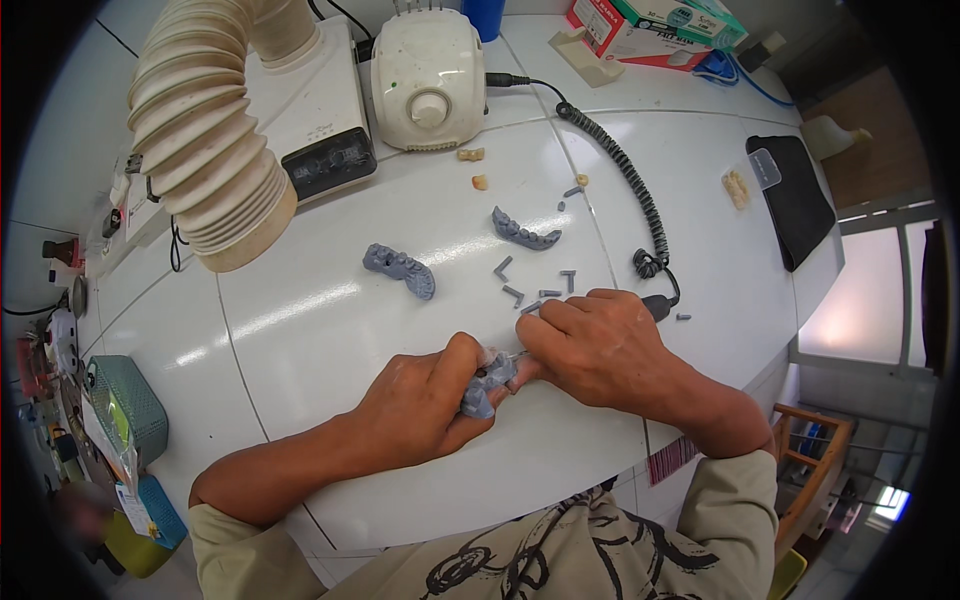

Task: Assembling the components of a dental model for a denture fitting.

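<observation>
My left hand (425,400) is closed around a grey dental model (485,388), which sits at the fingertips and is partly covered by them. My right hand (590,345) grips a rotary handpiece (657,307); its dark rear end sticks out behind the knuckles. A thin tip reaches from the right fingers to the model's upper edge, though I cannot tell whether it touches. Both hands are close together over the front of the white table. Beyond them lie two more grey dental models (400,270), one curved and thinner (525,233).
Small grey offcuts (569,280) and tooth-coloured pieces (470,154) are scattered ahead. A coiled cord (630,165) links the handpiece to a white control unit (428,90). A ribbed hose (215,150) hangs at left, above a teal basket (130,410). A black pouch (800,210) lies right.
</observation>
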### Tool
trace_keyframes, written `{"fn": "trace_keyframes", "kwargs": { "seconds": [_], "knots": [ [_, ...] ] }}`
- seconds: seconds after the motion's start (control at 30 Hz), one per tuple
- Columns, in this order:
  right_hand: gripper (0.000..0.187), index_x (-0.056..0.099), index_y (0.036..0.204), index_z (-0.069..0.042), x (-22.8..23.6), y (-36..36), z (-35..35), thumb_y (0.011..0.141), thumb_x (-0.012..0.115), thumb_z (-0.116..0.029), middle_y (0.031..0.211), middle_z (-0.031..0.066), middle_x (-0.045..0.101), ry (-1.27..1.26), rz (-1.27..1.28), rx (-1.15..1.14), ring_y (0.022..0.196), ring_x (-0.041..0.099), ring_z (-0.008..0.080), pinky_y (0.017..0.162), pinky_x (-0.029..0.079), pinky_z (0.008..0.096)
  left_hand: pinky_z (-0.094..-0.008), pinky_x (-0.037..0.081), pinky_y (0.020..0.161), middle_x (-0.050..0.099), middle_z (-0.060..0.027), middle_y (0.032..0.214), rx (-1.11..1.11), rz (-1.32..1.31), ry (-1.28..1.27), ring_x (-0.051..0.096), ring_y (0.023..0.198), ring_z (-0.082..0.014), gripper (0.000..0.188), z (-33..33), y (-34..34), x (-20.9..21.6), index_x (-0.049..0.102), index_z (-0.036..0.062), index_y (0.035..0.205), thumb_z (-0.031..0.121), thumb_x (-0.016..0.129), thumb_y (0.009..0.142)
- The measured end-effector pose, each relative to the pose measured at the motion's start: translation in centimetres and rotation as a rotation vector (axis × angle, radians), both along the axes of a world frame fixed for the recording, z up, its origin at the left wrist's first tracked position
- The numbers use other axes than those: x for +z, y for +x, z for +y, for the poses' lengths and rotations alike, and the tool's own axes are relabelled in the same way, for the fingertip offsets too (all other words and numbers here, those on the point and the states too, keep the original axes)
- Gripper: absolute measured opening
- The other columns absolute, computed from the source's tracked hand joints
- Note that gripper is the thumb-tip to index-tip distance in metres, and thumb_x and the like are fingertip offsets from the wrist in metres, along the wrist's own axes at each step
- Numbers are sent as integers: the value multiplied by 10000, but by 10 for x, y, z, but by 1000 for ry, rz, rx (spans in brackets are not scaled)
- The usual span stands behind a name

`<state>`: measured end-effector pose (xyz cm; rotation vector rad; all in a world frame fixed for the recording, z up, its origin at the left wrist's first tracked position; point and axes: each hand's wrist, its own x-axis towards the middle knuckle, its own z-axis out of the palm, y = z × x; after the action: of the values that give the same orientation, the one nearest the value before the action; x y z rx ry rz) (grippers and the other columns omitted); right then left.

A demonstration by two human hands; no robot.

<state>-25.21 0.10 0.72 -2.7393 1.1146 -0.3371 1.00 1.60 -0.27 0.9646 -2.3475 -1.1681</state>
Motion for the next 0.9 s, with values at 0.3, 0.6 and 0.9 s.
{"fn": "trace_keyframes", "kwargs": {
  "seconds": [0.3,0.6,0.9],
  "knots": [
    [432,617,889,-87,1,1,0,882,783,-486,703,21,556,3,8,-4,609,665,206,579,514,346,-432,572,587,688,-194,819,15,-20,24,738,698,-391,496,1,0,-1,482,-17,1156,123,856,862],
    [419,625,887,-93,0,2,1,884,788,-479,695,19,553,-5,9,-25,606,663,203,572,512,347,-441,575,595,710,-221,884,11,-45,12,737,707,-401,510,1,-1,2,488,-32,1157,133,864,855],
    [419,630,889,-95,1,3,1,895,780,-486,698,13,556,-5,26,-19,607,661,199,573,508,344,-445,571,596,708,-218,889,3,-51,-1,739,725,-405,517,0,-1,1,473,-16,1137,134,872,846]
  ]
}}
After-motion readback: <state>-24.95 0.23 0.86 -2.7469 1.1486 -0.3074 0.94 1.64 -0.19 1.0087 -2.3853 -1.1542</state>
